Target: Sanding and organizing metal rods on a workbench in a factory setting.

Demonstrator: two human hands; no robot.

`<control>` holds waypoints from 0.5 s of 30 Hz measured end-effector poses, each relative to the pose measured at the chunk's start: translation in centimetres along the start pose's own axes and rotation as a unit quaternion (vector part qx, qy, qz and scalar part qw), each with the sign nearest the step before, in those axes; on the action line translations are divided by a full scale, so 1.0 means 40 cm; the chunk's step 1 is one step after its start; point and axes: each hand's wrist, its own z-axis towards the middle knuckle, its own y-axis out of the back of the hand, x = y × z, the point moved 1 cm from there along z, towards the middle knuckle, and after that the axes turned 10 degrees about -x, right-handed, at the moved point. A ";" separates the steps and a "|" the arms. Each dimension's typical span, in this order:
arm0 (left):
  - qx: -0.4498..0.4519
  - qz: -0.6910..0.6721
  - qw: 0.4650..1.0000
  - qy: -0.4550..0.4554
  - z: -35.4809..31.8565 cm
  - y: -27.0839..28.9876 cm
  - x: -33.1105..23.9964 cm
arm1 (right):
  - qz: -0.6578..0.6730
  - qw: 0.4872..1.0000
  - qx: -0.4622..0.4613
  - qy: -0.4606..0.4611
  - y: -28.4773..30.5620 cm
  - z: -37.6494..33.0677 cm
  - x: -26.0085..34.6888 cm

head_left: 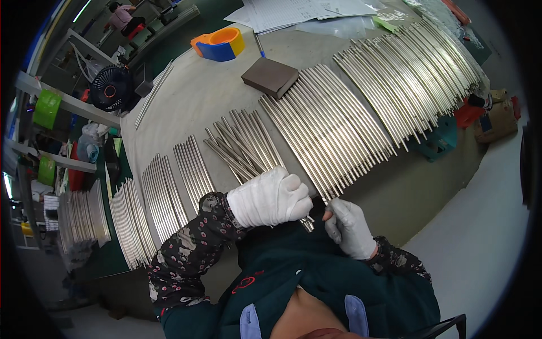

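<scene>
My left hand [270, 198], in a white glove with its wrist wrapped in white, is closed in a fist over a loose, partly crossed bundle of thin metal rods [248, 138]. Rod ends [307, 224] stick out beneath its fingers; the grip itself is hidden underneath. To its right, my right hand [349, 227], also white-gloved, has thumb and fingers closed at the near end of a metal rod [319, 195]. That rod is at the left edge of a wide, even row of metal rods [333, 124] lying side by side on the table.
Another wide row of rods [412, 76] lies at the right, and narrower groups [161, 192] lie at the left. Behind are a brown block [270, 77], an orange and blue tape-like ring [219, 45] and papers [282, 14]. A black fan [110, 88] stands far left; a person [121, 18] sits beyond.
</scene>
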 end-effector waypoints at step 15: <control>-0.053 -0.020 0.998 0.007 0.011 0.012 -0.006 | 0.029 0.993 -0.110 0.011 -0.018 -0.015 -0.016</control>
